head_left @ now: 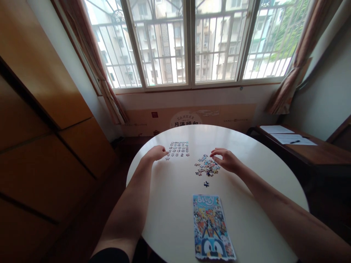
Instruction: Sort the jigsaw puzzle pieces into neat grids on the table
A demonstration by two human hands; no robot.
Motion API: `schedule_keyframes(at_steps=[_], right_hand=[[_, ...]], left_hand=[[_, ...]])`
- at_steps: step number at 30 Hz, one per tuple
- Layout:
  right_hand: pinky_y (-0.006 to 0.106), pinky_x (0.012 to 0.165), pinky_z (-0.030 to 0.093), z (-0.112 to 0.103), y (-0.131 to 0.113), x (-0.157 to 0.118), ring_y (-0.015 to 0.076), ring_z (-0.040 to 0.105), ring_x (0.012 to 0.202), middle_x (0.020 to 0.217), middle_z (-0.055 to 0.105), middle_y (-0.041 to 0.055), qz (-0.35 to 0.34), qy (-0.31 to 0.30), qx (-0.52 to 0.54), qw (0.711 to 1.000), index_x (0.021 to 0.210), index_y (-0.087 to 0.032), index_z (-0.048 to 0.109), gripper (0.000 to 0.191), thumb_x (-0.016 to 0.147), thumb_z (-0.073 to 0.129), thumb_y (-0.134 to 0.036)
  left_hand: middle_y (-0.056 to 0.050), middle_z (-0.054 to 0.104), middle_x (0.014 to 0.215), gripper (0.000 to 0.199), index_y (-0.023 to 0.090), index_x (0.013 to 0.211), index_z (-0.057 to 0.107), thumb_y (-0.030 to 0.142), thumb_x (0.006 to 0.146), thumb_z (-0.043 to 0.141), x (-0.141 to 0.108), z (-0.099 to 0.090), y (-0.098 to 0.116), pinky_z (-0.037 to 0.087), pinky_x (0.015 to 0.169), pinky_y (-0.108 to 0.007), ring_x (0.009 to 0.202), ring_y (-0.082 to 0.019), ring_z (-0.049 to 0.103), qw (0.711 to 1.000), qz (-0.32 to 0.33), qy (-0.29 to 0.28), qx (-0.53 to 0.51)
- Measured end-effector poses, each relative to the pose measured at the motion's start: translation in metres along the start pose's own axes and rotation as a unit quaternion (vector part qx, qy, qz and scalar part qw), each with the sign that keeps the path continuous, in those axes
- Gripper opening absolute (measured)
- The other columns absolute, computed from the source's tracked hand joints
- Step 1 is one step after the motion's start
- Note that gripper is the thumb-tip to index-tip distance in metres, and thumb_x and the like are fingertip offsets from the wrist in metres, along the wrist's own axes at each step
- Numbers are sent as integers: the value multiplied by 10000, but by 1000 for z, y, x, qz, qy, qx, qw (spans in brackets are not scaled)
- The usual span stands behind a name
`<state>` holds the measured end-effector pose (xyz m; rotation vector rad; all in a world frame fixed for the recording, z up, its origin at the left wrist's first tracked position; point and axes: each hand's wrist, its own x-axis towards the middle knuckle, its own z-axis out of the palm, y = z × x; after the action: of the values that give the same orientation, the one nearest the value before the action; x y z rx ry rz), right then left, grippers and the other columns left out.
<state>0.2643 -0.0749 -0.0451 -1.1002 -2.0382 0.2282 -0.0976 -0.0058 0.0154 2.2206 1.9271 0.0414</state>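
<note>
On the round white table [175,204], small puzzle pieces lie in several neat rows [178,149] at the left. My left hand [157,153] is at the left edge of these rows, its fingers closed near a piece; whether it pinches one is too small to see. A loose heap of puzzle pieces [207,167] lies right of the rows. Over the heap's right edge hovers my right hand [225,159], fingers apart, holding nothing visible. One dark piece [206,184] lies alone below the heap. Nearer to me is a blue Bluey picture sheet [212,228].
Beyond the table stands a long printed cardboard box [142,118] under the barred windows. A brown side table [309,149] with papers [293,139] and a pen is at the right. Wooden cabinets [41,160] fill the left side.
</note>
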Motion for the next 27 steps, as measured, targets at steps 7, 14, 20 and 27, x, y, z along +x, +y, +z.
schedule_keyframes(at_steps=[7, 14, 20, 27], right_hand=[[467, 1001, 468, 5, 9, -3, 295, 604, 1176, 1058, 731, 61, 42, -22, -15, 999, 948, -252, 742, 196, 846, 576, -275], [439, 993, 487, 18, 24, -2, 266, 629, 1140, 1141, 715, 74, 60, -58, -8, 996, 1123, -252, 710, 339, 941, 447, -363], [506, 1120, 353, 35, 42, -1, 270, 554, 1249, 1211, 690, 56, 42, -80, -22, 996, 1144, -296, 710, 373, 962, 433, -467], [599, 1131, 223, 36, 37, 4, 336, 237, 1456, 1507, 428, 111, 174, -142, -110, 968, 1325, -268, 611, 586, 1017, 172, -504]], left_hand=[[-56, 654, 731, 306, 179, 741, 658, 400, 892, 510, -10, 17, 53, 361, 621, -264, 711, -183, 568, 980, 166, 104, 23], [-106, 693, 820, 398, 190, 747, 675, 478, 920, 463, -22, 59, 112, 394, 688, -296, 778, -212, 598, 947, 309, 79, 32], [-124, 726, 844, 540, 193, 806, 726, 523, 970, 332, -18, 78, 121, 415, 713, -298, 786, -210, 635, 944, 317, 81, 43], [-92, 739, 862, 608, 214, 842, 737, 544, 988, 247, -18, 82, 122, 423, 712, -284, 799, -203, 658, 950, 290, 94, 69]])
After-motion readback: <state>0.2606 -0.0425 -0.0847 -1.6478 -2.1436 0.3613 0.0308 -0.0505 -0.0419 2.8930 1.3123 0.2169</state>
